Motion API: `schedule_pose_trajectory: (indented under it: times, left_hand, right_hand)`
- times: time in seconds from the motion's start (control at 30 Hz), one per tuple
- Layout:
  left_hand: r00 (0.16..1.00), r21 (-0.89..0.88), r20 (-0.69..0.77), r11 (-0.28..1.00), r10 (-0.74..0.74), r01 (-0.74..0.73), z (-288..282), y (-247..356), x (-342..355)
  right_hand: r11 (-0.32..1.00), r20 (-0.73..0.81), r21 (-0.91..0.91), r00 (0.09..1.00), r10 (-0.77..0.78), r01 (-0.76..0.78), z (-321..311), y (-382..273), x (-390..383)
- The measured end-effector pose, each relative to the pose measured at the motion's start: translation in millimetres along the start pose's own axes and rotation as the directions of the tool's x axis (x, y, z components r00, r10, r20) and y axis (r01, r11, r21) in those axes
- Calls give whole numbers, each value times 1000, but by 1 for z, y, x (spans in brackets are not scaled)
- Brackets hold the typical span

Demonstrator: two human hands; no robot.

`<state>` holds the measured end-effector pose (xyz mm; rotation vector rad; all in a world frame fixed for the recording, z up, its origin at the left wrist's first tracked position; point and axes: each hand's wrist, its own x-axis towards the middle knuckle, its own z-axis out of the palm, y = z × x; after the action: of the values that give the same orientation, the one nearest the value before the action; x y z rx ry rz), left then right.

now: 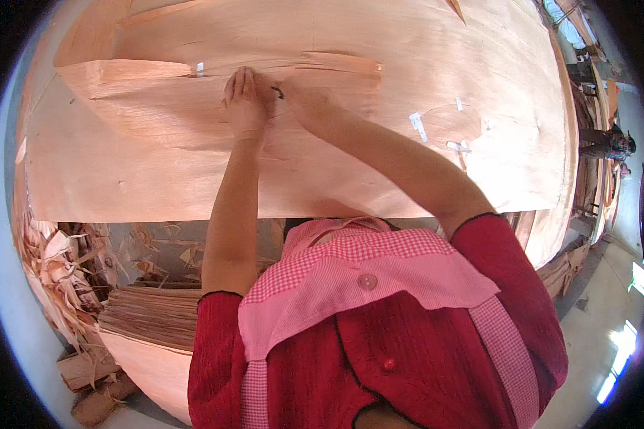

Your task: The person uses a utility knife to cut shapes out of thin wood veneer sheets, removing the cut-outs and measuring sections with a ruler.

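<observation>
A broad sheet of pale wood veneer spreads in front of me, and a narrower veneer piece with split, lifted edges lies on it. My left hand rests on this piece, fingers stretched forward and lying down on the wood. Close on its right, my right hand is closed and somewhat blurred. A small dark curved thing shows at its fingers, too small to name. A white tape strip sticks to the veneer left of my hands.
More white tape pieces lie to the right, around a patch outline in the sheet. Below the table's near edge are a stack of veneer sheets and torn veneer scraps at left. Another person stands far right.
</observation>
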<state>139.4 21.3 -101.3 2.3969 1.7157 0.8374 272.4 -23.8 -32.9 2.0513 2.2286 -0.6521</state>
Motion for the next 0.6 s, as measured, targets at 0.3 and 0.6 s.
schedule_pose_trajectory:
  times: [0.3,0.6]
  left_hand:
    - [956,161,101,953,-277,259,-6,42,-1]
    - [924,-55,37,922,-382,383,-18,52,-3]
  right_hand:
    - [790,138,-551,963,-230,268,-56,173,-56]
    - [899,-189,56,889,-418,435,-51,106,-3]
